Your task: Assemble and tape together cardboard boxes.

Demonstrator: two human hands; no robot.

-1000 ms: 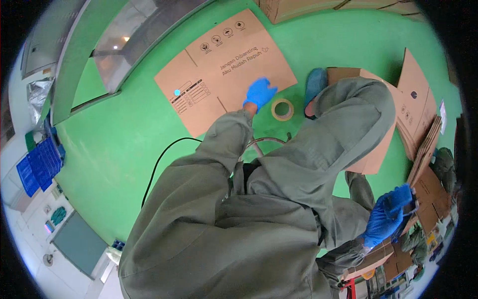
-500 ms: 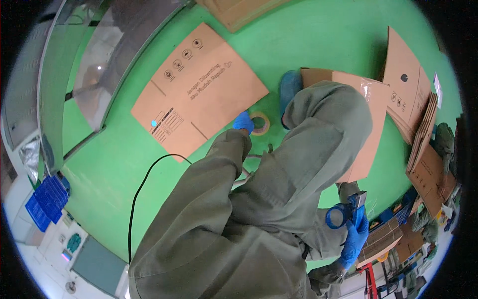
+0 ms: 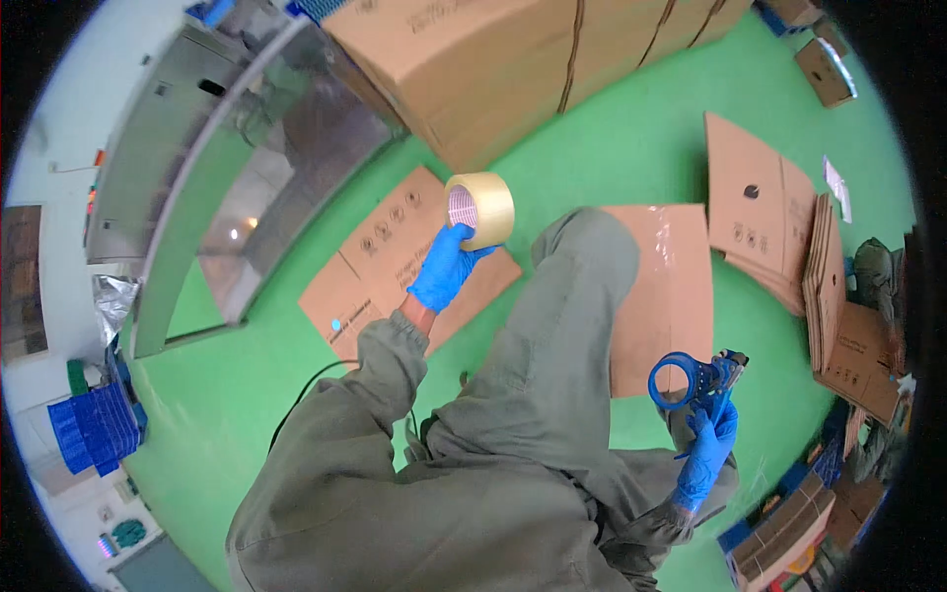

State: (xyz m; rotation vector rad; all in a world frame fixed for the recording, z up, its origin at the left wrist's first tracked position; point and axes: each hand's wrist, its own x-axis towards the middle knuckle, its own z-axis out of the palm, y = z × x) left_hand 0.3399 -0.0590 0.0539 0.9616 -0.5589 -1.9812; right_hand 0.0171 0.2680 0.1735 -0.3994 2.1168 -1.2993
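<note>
My left hand (image 3: 444, 271), in a blue glove, grips a wide roll of packing tape (image 3: 490, 209) by its lower edge and holds it up off the floor. The roll is clear-yellowish with a pale printed core. On the right, my right hand (image 3: 708, 449), also gloved in blue, is closed round the handle of a blue tape dispenser (image 3: 702, 379); no tape roll shows on its ring. Beneath my left hand a flattened cardboard box (image 3: 360, 257) lies on the floor. Beside my bent knee is a cardboard box (image 3: 663, 296) with a shiny strip of tape along its top.
Large cardboard boxes (image 3: 493, 89) stand in a row at the far side. Leaning flat cardboard (image 3: 755, 207) and a folded stack (image 3: 821, 281) are at the right. A metal-framed clear panel (image 3: 296, 187) curves at the left. A black cable (image 3: 306, 395) runs over the green floor.
My left hand has lifted the tape roll from the floor and raised it forward. My right hand still holds the dispenser. The view has shifted, showing more of the far boxes.
</note>
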